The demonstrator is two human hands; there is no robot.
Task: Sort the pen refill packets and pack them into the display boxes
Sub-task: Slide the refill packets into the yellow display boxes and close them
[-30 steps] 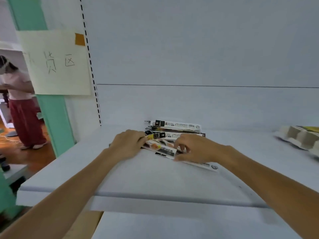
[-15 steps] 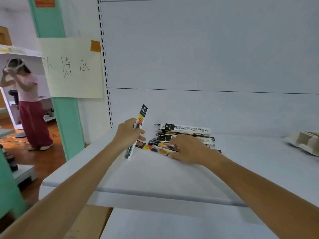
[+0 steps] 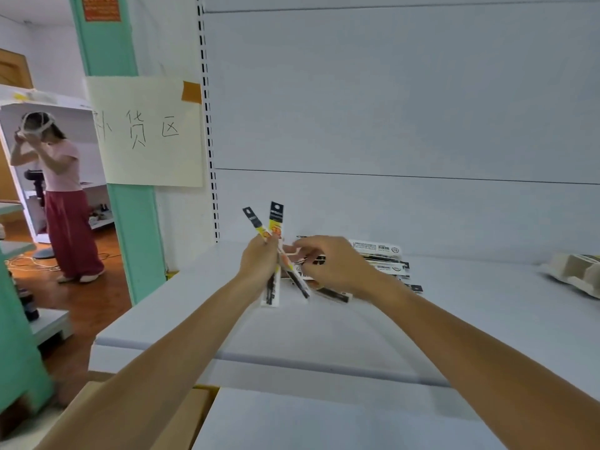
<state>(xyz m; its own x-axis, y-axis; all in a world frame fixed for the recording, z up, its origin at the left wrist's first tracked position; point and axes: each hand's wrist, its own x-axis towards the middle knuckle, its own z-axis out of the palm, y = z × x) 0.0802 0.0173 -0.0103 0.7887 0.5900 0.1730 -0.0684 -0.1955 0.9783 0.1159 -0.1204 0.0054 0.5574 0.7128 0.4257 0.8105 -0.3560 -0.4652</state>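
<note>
Not managing to read any of the print on the packets, way too blurry. Also losing most of the pulp tray [image 3: 574, 274] off the right edge, so only catching a corner of it sitting on the shelf [image 3: 324, 326]. Having trouble with the right hand [image 3: 331, 264] too: curling its fingers in toward the left hand, fingertips bunched right by the packets, but covering whatever sits under them, so not able to tell whether pinching a packet or just touching one.

Gripping two pen refill packets in the left hand [image 3: 258, 263], raised above the shelf, fingers wrapped round their middles. Holding the upright packet [image 3: 276, 219] nearly vertical and the tilted packet [image 3: 252, 219] leaning left at the top, crossing at the fist like a narrow X, lower ends poking out below. Looking at long thin clear sleeves: black header cards on top, a yellow-orange patch beneath, dark refills inside.

Lying flat on the shelf behind the right hand and partly covered by it: the pile of packets [image 3: 384, 258].
</note>
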